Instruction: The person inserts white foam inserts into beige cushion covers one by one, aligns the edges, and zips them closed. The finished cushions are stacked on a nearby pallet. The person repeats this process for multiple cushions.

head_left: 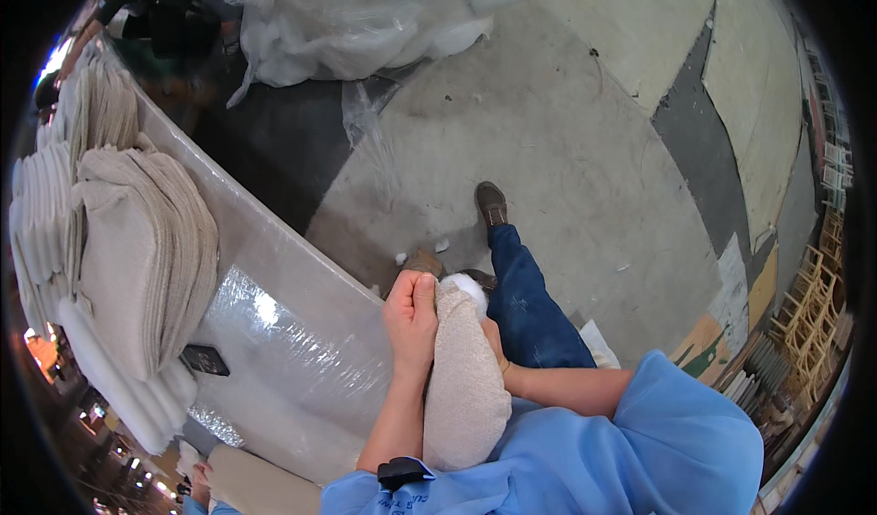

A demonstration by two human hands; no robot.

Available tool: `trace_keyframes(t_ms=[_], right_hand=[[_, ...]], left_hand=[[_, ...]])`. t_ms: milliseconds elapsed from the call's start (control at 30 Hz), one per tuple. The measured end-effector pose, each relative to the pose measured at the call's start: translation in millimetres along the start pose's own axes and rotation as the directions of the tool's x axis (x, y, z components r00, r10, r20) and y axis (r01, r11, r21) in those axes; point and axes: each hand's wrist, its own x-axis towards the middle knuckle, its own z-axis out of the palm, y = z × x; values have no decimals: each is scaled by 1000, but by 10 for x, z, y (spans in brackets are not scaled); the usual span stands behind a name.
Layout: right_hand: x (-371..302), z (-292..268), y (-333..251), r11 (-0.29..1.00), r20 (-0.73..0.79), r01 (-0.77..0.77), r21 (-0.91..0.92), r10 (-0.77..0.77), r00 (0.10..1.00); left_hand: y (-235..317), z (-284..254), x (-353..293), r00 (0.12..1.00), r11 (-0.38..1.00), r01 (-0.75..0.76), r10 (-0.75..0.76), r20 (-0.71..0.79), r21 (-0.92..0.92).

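A cushion (468,387) in beige nubbly fabric stands on edge in front of my body, between my two hands. White filling (467,290) bulges out at its far end. My left hand (411,318) is closed on the cover's edge at that end, with thumb and fingers pressed together. On the other side, my right hand (493,339) grips the cushion; its fingers are mostly hidden behind the fabric.
A plastic-covered table (301,332) runs along my left. It bears stacked beige cushions (151,250), white pads (128,378) and a black phone-like object (206,360). Plastic-wrapped white bundles (356,31) lie ahead. Co-workers show at upper left and lower left; wooden frames (808,305) stand right.
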Motion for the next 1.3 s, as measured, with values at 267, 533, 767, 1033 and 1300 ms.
trace_keyframes(t_ms=[267, 533, 767, 1033, 1300], right_hand=[[488, -519, -1045, 982, 15, 152, -112, -151, 988], [1377, -371, -2114, 774, 688, 199, -601, 375, 621], [1659, -243, -2166, 683, 620, -41, -729, 684, 385], [1607, -187, -2261, 710, 664, -52, -703, 680, 310], [1479, -266, -1949, 851, 716, -99, -516, 492, 495]], left_hand=[[-157, -278, -28, 961, 916, 232, -164, 222, -328], [45, -544, -114, 890, 918, 324, -212, 405, -231], [28, -211, -295, 928, 914, -330, 360, -95, 237], [19, -116, -433, 792, 766, -481, 588, -165, 426], [28, -252, -314, 950, 923, -295, 310, -25, 249]])
